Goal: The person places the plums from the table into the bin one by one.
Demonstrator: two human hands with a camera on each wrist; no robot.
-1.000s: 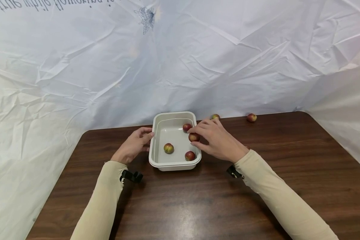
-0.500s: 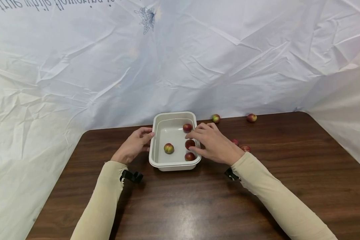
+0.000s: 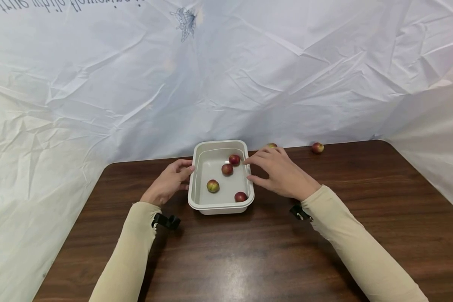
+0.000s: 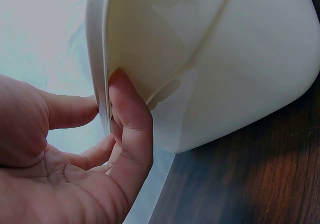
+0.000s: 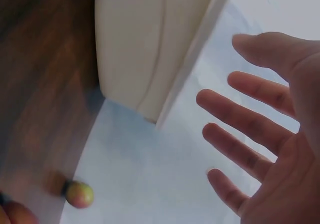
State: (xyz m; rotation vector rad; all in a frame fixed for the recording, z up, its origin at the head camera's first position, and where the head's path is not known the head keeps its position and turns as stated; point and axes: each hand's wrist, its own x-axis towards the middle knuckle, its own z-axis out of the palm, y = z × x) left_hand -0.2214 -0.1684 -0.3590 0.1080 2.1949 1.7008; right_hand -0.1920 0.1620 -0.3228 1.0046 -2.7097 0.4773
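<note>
A pale grey plastic tub [image 3: 219, 207] stands near the back of the table with several small apples in it. A yellow-red apple [image 3: 213, 186] lies at its left and a dark red apple [image 3: 227, 169] near its middle, with two more along the right side. My left hand [image 3: 170, 182] pinches the tub's left rim, thumb on one face and fingers against the other, as the left wrist view shows. Over the right rim hovers my right hand [image 3: 281, 174]. In the right wrist view its fingers [image 5: 240, 151] are spread, holding nothing.
Behind my right hand an apple [image 3: 272, 145] is partly hidden at the table's back edge. Another apple [image 3: 317, 147] lies farther right. The right wrist view also shows a reddish apple [image 5: 20, 215] at its corner. A white cloth [image 3: 226, 84] hangs behind the brown table [image 3: 211, 251].
My right hand let go of an apple inside the tub and drew back to the right. That apple rolled toward the tub's middle. My left hand stayed on the rim.
</note>
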